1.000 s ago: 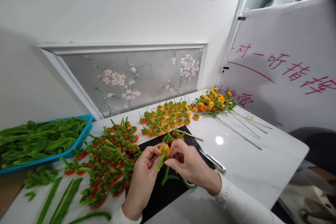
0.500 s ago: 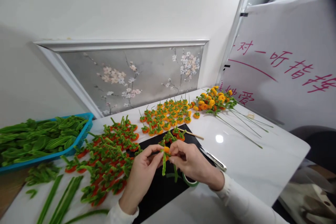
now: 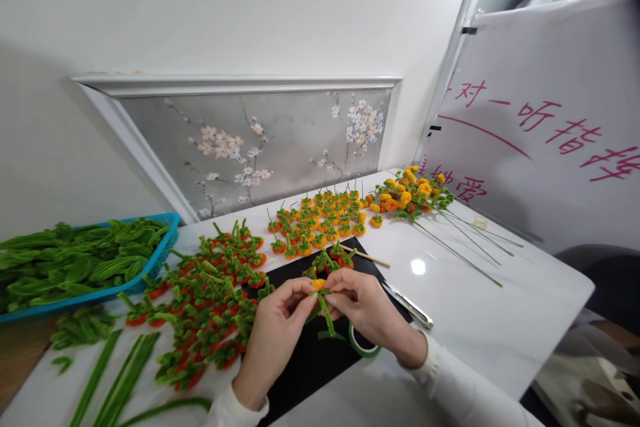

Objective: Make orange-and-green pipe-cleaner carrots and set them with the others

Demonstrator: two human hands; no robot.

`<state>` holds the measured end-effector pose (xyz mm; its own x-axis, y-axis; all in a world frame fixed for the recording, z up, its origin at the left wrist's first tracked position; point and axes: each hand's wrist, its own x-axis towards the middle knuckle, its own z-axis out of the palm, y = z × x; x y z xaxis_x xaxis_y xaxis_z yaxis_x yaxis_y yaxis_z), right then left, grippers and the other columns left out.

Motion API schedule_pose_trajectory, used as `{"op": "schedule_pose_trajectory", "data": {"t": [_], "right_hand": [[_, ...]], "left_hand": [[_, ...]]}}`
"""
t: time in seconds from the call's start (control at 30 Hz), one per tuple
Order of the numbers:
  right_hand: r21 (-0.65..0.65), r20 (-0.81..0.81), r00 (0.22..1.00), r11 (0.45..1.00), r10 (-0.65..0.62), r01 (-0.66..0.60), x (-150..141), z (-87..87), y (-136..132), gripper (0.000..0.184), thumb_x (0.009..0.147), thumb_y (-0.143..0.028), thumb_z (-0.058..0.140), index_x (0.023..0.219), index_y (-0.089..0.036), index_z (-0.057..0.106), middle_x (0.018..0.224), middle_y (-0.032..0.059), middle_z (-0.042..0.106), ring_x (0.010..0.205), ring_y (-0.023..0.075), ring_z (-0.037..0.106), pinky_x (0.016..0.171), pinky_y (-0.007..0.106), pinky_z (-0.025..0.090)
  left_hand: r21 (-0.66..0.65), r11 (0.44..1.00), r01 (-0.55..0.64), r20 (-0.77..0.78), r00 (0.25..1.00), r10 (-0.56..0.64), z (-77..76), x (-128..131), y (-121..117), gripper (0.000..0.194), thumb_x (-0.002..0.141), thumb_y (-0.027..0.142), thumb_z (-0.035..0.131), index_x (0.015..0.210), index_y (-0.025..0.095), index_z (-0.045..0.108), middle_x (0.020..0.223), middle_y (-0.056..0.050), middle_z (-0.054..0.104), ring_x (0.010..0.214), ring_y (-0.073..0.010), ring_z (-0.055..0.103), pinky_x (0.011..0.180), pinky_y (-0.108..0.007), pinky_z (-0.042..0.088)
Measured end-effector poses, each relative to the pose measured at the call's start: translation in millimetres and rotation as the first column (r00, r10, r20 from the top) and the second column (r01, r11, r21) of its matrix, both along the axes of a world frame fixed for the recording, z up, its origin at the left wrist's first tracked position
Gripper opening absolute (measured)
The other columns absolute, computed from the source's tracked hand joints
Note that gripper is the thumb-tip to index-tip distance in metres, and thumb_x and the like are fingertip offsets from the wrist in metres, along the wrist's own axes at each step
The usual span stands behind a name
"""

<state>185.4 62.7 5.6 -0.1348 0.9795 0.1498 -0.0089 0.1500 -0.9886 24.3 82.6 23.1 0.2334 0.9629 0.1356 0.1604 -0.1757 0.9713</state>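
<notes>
Between the fingertips of both hands is a small orange fuzzy pipe-cleaner flower [image 3: 319, 285] with a green pipe-cleaner stem [image 3: 327, 315] hanging down from it. My left hand [image 3: 284, 320] pinches it from the left, thumb and forefinger together. My right hand [image 3: 367, 310] pinches its other side, the remaining fingers curled. Both hands are above a black mat [image 3: 303, 363]. Just beyond them lie a few orange-red pieces with green tops [image 3: 330, 260]. A roll of green tape [image 3: 367, 349] lies by my right wrist, partly hidden.
Left stands a blue basket [image 3: 173, 240] of green pipe-cleaner leaves [image 3: 80, 267]. Rows of red pieces with green tops [image 3: 205, 313] and yellow ones [image 3: 325, 217] cover the table. Finished-looking stemmed flowers [image 3: 410, 190] lie at the back right. A utility knife [image 3: 410, 307] and a wooden stick [image 3: 367, 255] lie nearby.
The hanging green stem has swung to the right and the orange flower has turned slightly in my fingers. The view has shifted a little. Both hands keep their pinch.
</notes>
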Motion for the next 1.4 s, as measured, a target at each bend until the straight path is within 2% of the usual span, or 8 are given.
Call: {"op": "schedule_pose_trajectory", "data": {"t": [0.27, 0.47, 0.63, 0.77, 0.87, 1.07, 1.3, 1.4], "right_hand": [[0.139, 0.250, 0.954, 0.981, -0.168, 0.136, 2.0, 8.2, -2.2, 0.008, 0.078, -0.015, 0.061, 0.071, -0.018, 0.064, 0.063, -0.0022, 0.060, 0.057, 0.0098, 0.052, 0.054, 0.019, 0.040], [0.243, 0.222, 0.940, 0.949, -0.258, 0.203, 0.7, 8.1, -0.5, 0.010, 0.073, -0.015, 0.068, 0.065, -0.017, 0.063, 0.068, -0.0012, 0.057, 0.062, 0.0102, 0.049, 0.055, 0.020, 0.037], [0.180, 0.151, 0.963, 0.965, -0.221, 0.193, 1.1, 5.3, 1.7, 0.013, 0.075, -0.021, 0.068, 0.066, -0.016, 0.059, 0.065, -0.0027, 0.052, 0.058, 0.0086, 0.044, 0.052, 0.019, 0.035], [0.217, 0.132, 0.991, 0.976, -0.036, 0.007, 12.7, 7.8, 5.0, 0.014, 0.083, -0.026, 0.060, 0.094, -0.017, 0.063, 0.073, -0.0009, 0.056, 0.063, 0.0099, 0.050, 0.057, 0.020, 0.041], [0.342, 0.222, 0.975, 0.936, 0.000, -0.078, 21.5, 10.7, 7.8, 0.027, 0.083, -0.028, 0.063, 0.109, -0.021, 0.063, 0.084, 0.0022, 0.060, 0.071, 0.0120, 0.056, 0.061, 0.022, 0.046], [0.591, 0.387, 0.909, 0.798, -0.152, -0.118, 19.4, 13.5, 7.8, 0.015, 0.088, -0.022, 0.056, 0.093, -0.019, 0.070, 0.089, 0.0058, 0.064, 0.076, 0.0129, 0.061, 0.072, 0.023, 0.052], [0.695, 0.486, 0.842, 0.687, -0.233, -0.211, 16.9, 13.7, 5.5, 0.023, 0.093, -0.015, 0.043, 0.094, -0.015, 0.065, 0.090, 0.0092, 0.064, 0.081, 0.0152, 0.061, 0.074, 0.026, 0.053], [0.697, 0.489, 0.837, 0.687, -0.246, -0.206, 17.5, 15.8, 5.1, 0.024, 0.093, -0.014, 0.040, 0.089, -0.016, 0.064, 0.088, 0.0088, 0.063, 0.083, 0.0160, 0.060, 0.074, 0.027, 0.053]], "left_hand": [[-0.016, 0.999, 0.036, -0.009, 0.999, -0.036, -2.6, -1.1, -0.4, 0.004, 0.076, 0.022, 0.064, 0.077, 0.019, 0.065, 0.095, -0.003, 0.066, 0.085, -0.0173, 0.064, 0.078, -0.025, 0.052], [-0.178, 0.983, 0.051, 0.047, 0.998, -0.044, 4.7, 3.7, -6.1, 0.011, 0.074, 0.027, 0.067, 0.079, 0.017, 0.064, 0.081, 0.000, 0.063, 0.069, -0.0132, 0.059, 0.063, -0.021, 0.050], [-0.350, 0.927, 0.136, 0.175, 0.981, -0.078, 12.5, 4.9, -12.4, 0.017, 0.074, 0.030, 0.070, 0.082, 0.017, 0.063, 0.078, 0.001, 0.061, 0.071, -0.0116, 0.056, 0.062, -0.019, 0.049], [-0.389, 0.908, 0.156, 0.208, 0.975, -0.078, 14.2, 0.8, -10.8, 0.016, 0.075, 0.029, 0.070, 0.082, 0.016, 0.062, 0.074, 0.002, 0.059, 0.068, -0.0098, 0.053, 0.060, -0.017, 0.047], [-0.387, 0.910, 0.149, 0.189, 0.979, -0.080, 15.7, -0.7, -8.0, 0.017, 0.075, 0.029, 0.070, 0.082, 0.016, 0.062, 0.075, 0.002, 0.060, 0.069, -0.0098, 0.054, 0.062, -0.017, 0.047], [-0.377, 0.912, 0.159, 0.137, 0.984, -0.115, 17.5, -0.6, -7.8, 0.019, 0.075, 0.031, 0.070, 0.080, 0.015, 0.063, 0.073, 0.001, 0.059, 0.069, -0.0105, 0.052, 0.062, -0.018, 0.046], [-0.417, 0.892, 0.173, 0.181, 0.978, -0.105, 23.5, 1.2, -10.9, 0.016, 0.075, 0.028, 0.070, 0.078, 0.015, 0.063, 0.071, 0.003, 0.055, 0.066, -0.0090, 0.049, 0.059, -0.016, 0.044], [-0.405, 0.901, 0.156, 0.180, 0.980, -0.088, 23.2, 1.9, -10.6, 0.016, 0.074, 0.029, 0.069, 0.078, 0.015, 0.062, 0.070, 0.003, 0.054, 0.064, -0.0089, 0.048, 0.058, -0.016, 0.043]]}}
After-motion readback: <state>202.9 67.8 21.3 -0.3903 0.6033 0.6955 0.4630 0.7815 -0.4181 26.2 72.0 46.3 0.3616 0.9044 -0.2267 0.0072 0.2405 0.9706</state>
